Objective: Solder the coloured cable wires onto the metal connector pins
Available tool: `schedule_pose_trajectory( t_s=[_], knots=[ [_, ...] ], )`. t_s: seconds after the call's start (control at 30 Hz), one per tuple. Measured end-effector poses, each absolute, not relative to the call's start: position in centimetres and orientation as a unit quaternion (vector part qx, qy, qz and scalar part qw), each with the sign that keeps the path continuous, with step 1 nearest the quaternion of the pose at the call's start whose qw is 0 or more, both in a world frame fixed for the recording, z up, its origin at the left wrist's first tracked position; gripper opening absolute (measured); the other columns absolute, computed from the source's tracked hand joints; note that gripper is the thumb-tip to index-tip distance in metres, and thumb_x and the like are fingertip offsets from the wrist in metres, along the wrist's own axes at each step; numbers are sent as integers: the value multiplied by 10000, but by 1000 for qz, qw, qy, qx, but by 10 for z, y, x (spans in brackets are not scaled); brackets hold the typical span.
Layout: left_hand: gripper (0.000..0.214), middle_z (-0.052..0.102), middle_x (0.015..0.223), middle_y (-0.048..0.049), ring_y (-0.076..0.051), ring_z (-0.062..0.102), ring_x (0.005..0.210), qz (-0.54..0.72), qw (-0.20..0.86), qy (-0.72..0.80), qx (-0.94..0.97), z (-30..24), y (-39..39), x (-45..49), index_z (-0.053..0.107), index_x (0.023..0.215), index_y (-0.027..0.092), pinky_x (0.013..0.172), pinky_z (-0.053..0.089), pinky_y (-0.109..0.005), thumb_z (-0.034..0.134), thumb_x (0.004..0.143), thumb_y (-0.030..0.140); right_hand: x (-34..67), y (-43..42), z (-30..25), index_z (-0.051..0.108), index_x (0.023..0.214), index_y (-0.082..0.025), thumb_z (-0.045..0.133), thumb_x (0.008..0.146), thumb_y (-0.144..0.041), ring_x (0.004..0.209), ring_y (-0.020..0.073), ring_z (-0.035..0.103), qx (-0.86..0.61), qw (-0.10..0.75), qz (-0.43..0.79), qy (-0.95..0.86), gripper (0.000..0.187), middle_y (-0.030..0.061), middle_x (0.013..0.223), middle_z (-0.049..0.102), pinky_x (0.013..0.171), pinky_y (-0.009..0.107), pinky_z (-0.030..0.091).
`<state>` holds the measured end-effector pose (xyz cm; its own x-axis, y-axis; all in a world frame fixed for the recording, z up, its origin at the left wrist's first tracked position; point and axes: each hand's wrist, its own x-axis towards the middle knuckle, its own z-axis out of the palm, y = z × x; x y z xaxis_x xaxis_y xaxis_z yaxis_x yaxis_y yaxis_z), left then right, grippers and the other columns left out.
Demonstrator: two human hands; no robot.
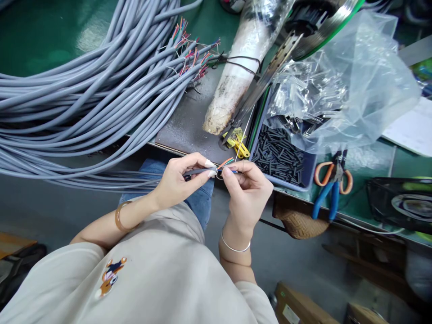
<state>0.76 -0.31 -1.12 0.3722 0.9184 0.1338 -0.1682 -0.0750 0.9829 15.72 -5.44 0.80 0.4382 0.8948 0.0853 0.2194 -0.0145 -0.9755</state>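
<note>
My left hand pinches a grey cable close to its stripped end, with white wrapping on the fingertips. Orange, green and other thin coloured wires fan out of that end. Closed on some of these wires, my right hand meets the left in front of my lap; its fingers partly cover what they grip. To the left, a large bundle of grey cables lies over the bench, several stripped ends showing red, orange and green wires.
A blue tray holds short black tubes and a plastic bag of metal parts. Orange-handled cutters and blue-handled pliers lie right of it. Near the bench edge are a yellow tool, a metal bar and a white wrapped roll.
</note>
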Motion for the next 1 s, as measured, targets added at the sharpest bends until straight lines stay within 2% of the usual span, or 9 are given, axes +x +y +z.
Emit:
schedule_pose_trajectory(
  t_s=[0.1, 0.2, 0.47, 0.87, 1.0],
  knots=[
    [102, 751, 823, -30, -107, 705, 740, 464, 590, 325, 574, -12, -4, 8, 720, 900, 149, 692, 579, -175, 757, 884, 242, 155, -55, 8, 726, 801, -224, 770, 858, -281, 505, 56, 346, -639, 559, 291, -441, 92, -63, 635, 521, 462, 223, 261],
    [102, 746, 819, -29, -105, 699, 733, 466, 590, 326, 574, -12, -3, 8, 717, 896, 150, 684, 574, -173, 755, 886, 243, 155, -53, 7, 720, 792, -222, 776, 853, -301, 511, 65, 366, -639, 557, 304, -435, 114, -72, 595, 471, 465, 220, 277],
    [165, 748, 840, -43, -119, 696, 750, 450, 602, 341, 564, -12, -3, 8, 706, 893, 151, 688, 569, -195, 746, 891, 312, 156, -52, 5, 727, 799, -218, 783, 845, -358, 535, 84, 412, -653, 541, 307, -432, 157, -60, 596, 470, 476, 223, 316],
    [187, 751, 847, -44, -125, 707, 767, 445, 609, 346, 559, -13, -4, 8, 701, 896, 150, 713, 582, -202, 756, 893, 329, 158, -51, 4, 732, 803, -221, 782, 852, -303, 494, 64, 345, -641, 546, 316, -438, 108, -79, 574, 440, 462, 227, 267],
    [144, 753, 840, -34, -110, 704, 751, 460, 599, 339, 560, -13, -5, 9, 709, 899, 150, 699, 577, -184, 758, 894, 286, 155, -54, 4, 733, 834, -232, 763, 884, -280, 488, 55, 335, -637, 547, 278, -466, 76, -68, 639, 533, 469, 236, 275]
  ],
)
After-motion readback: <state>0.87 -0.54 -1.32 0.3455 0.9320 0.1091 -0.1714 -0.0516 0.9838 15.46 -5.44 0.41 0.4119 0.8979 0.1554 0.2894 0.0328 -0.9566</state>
